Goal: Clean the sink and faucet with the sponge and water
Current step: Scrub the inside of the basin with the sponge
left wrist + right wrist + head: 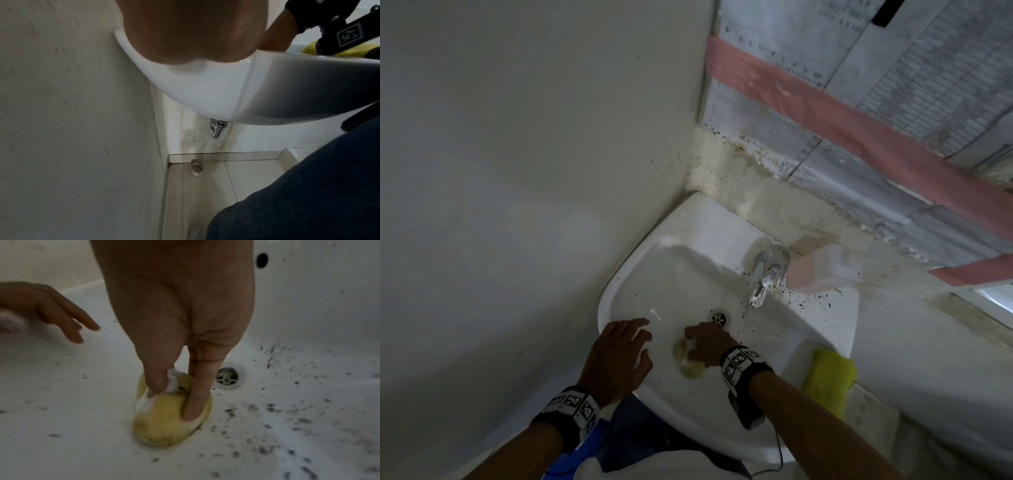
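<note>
Your right hand (174, 321) has its grip on the yellow sponge (164, 421), thumb and finger curled onto its soapy top, pressing it to the floor of the sink (640, 274) just beside the drain (227, 378). Your left hand (616, 356) rests on the near rim, fingers relaxed and spread, grasping nothing. Dark specks dot the basin below the faucet (765, 274).

Pink tape (825, 113) crosses printed sheets (914, 68) at 1 o'clock. A yellow cloth (828, 377) lies at 4 o'clock; a pink-and-white box (822, 270) sits at 3 o'clock.
</note>
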